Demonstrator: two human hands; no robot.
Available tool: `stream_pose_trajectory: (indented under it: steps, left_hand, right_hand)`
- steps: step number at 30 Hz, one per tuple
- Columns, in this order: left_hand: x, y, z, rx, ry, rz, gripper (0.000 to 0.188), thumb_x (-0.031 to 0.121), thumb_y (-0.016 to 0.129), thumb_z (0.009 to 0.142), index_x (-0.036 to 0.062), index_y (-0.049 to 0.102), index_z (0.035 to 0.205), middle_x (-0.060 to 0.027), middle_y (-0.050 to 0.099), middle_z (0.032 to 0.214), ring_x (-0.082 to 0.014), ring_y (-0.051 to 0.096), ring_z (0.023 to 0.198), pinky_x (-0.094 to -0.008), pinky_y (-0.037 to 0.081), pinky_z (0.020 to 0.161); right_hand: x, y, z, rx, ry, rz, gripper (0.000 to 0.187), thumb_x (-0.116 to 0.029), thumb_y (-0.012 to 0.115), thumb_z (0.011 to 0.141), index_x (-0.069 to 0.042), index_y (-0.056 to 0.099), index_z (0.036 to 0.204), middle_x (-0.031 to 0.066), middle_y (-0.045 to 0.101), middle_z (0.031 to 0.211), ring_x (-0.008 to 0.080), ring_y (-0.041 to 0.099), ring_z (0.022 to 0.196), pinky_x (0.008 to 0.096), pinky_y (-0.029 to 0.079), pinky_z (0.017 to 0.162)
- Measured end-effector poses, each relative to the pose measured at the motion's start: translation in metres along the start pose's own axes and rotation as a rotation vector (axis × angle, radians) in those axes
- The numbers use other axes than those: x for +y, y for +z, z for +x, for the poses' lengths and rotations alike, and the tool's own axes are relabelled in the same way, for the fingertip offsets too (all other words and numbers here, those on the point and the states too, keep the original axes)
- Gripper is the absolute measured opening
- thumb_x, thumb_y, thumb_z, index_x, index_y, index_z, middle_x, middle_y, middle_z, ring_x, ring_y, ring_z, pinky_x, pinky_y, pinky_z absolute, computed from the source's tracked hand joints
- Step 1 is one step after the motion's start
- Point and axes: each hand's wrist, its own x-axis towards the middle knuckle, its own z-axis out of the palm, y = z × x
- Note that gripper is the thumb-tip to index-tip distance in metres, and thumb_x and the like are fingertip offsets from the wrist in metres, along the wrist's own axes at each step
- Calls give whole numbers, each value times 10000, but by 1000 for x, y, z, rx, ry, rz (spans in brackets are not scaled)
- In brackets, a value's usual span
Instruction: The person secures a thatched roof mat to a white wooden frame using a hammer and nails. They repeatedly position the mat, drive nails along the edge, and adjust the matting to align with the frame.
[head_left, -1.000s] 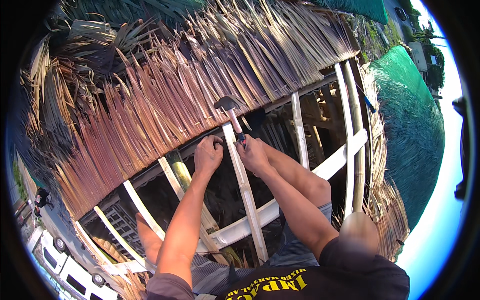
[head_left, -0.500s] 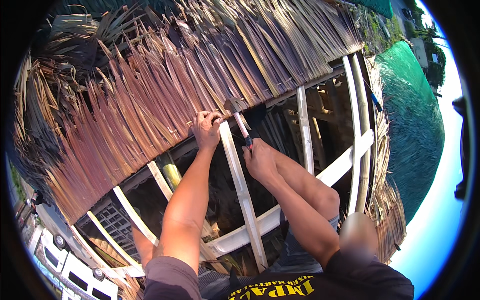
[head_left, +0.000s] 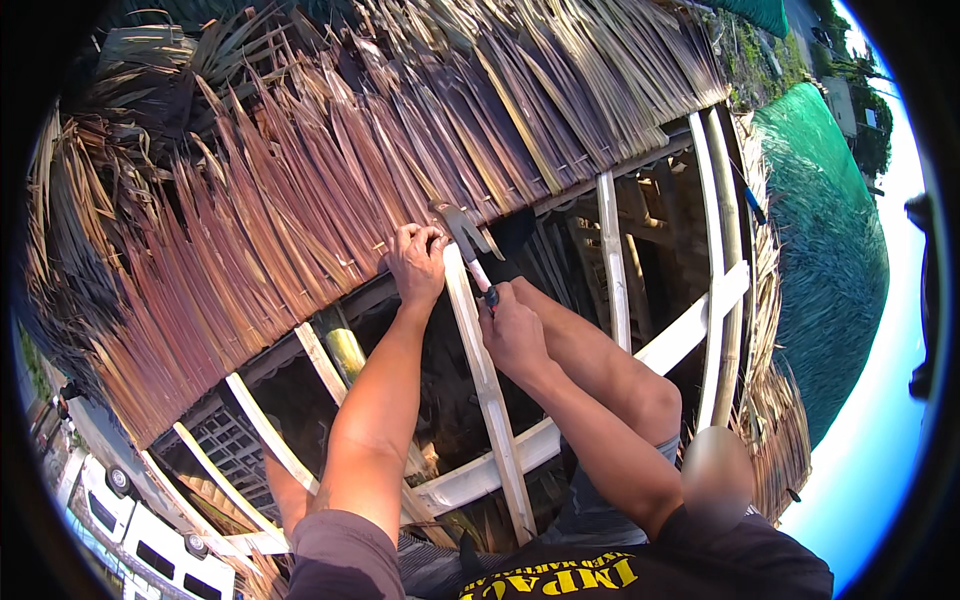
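Note:
My right hand (head_left: 515, 332) is closed round the dark grip of a claw hammer (head_left: 479, 272). The hammer's metal head is up at the lower edge of the thatch panel (head_left: 330, 190), its curved claw pointing right. Just left of the hammer head, my left hand (head_left: 415, 262) rests against that edge with fingers bent together. Whatever those fingertips may pinch is too small to make out. Directly under the left hand's fingers is the upper end of a pale wooden strip (head_left: 482, 375), which slopes down toward me.
Several more pale strips, one of them at the right (head_left: 613, 260), leave gaps over a dark interior. A wide white crosspiece (head_left: 480, 482) runs beneath my arms. Green netting (head_left: 815, 220) covers thatch at far right. White vehicles (head_left: 150, 535) stand far below left.
The hammer head has shifted slightly and turned, so its claw now shows clearly. My right hand has moved a little left and down. My left hand keeps nearly the same place.

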Motion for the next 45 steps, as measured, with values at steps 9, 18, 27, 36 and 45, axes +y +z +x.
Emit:
stream_pose_trajectory:
  steps: [9, 18, 27, 36, 45]
  left_hand:
    - [17, 2, -21, 259, -945, -707, 267, 187, 761, 900, 33, 555, 969, -63, 527, 963, -193, 567, 855, -355, 528, 784]
    - [-33, 30, -1, 484, -1255, -1575, 420, 122, 714, 943, 47, 533, 1315, -95, 579, 1331, -301, 544, 1257, -495, 428, 1099]
    - [-33, 26, -7, 393, -1163, -1575, 382, 110, 709, 934, 79, 564, 1286, -75, 615, 1271, -248, 574, 1206, -465, 434, 1077]
    - [-28, 19, -7, 380, -1195, -1576, 374, 102, 719, 930, 69, 562, 1268, -74, 630, 1233, -253, 566, 1203, -455, 441, 1065]
    - [-31, 19, 3, 411, -1344, -1479, 370, 117, 715, 940, 54, 567, 1273, -84, 624, 1210, -260, 609, 1116, -417, 515, 993]
  right_hand:
    - [31, 11, 1, -34, 117, 16, 259, -219, 573, 968, 38, 549, 974, 318, 664, 811, 515, 657, 827, 599, 506, 765]
    - [-2, -27, -17, 164, -130, 188, 171, -103, 633, 945, 25, 532, 994, 241, 634, 754, 452, 653, 758, 468, 516, 656]
    - [-27, -21, 14, 85, -1, -98, 182, -127, 636, 949, 9, 514, 954, 270, 654, 740, 468, 665, 757, 531, 503, 621]
    - [-22, -21, 6, -40, -7, -183, 237, -210, 616, 958, -4, 509, 1005, 269, 663, 772, 472, 658, 749, 558, 508, 654]
    - [-10, -22, -5, -28, 53, -120, 217, -204, 613, 949, -7, 529, 983, 255, 674, 812, 468, 656, 818, 570, 493, 712]
